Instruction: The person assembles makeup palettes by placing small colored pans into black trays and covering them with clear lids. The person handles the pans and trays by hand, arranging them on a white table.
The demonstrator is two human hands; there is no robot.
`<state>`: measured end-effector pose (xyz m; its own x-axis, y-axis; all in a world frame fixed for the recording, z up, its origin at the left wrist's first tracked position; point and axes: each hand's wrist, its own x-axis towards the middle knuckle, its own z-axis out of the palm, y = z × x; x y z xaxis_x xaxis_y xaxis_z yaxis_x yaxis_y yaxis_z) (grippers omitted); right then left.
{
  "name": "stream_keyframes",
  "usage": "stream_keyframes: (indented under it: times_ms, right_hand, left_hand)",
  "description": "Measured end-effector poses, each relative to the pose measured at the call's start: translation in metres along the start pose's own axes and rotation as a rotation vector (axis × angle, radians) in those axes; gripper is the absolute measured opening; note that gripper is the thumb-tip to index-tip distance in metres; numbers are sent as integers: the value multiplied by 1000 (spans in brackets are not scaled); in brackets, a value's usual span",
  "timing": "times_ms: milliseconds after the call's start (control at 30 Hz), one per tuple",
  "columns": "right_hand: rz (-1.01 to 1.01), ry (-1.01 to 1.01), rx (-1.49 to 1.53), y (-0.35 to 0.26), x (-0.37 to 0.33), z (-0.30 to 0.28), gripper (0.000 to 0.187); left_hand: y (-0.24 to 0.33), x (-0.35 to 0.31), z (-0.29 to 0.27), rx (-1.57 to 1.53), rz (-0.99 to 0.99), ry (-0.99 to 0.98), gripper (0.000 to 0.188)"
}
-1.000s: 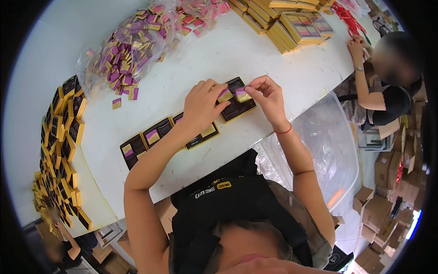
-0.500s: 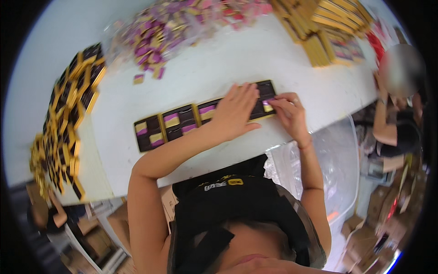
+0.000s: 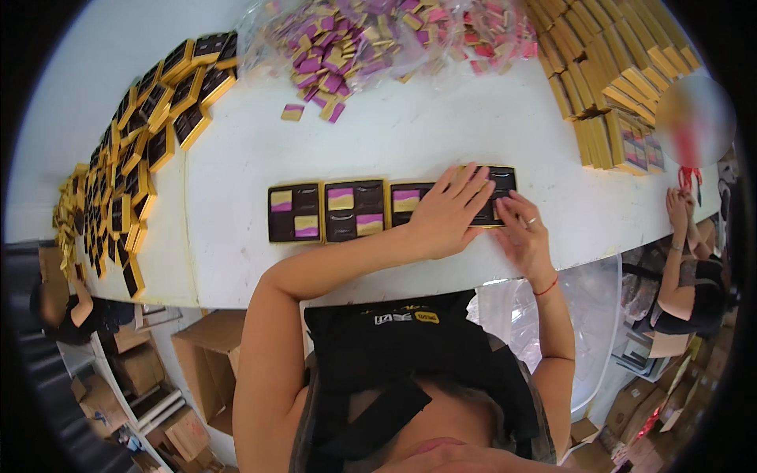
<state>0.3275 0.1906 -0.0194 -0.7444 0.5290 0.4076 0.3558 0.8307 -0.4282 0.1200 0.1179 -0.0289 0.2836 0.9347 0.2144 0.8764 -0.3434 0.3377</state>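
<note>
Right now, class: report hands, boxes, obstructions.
Left fingers over rightmost box, partly hiding it. Right fingers at its right edge, grip unclear. Two leftmost boxes: two purple-and-gold pieces each.

Four black trays [image 3: 355, 211] are set in row on table [image 3: 441, 118]. In two leftmost, purple-gold pieces [image 3: 368, 224] are placed diagonally. Third and fourth partly covered by flat left hand [image 3: 449, 209]; right hand [image 3: 523, 235] is held at fourth's lower right corner.
</note>
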Motion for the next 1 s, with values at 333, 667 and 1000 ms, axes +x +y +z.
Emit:
stream_keyframes:
  times_ms: [333,667,1000]
  right_hand:
    - [-107,24,32,0,47,18,47]
    - [-118,-7,660,-81,88,-21,28]
    - [-22,-294,1884,-175,117,-104,23]
  left_hand:
    - [-28,-10,-30,-58,-11,106,71]
    - [5,-164,-92,-440,-401,370,11]
    - [-1,-231,-75,-457,-858,780,5]
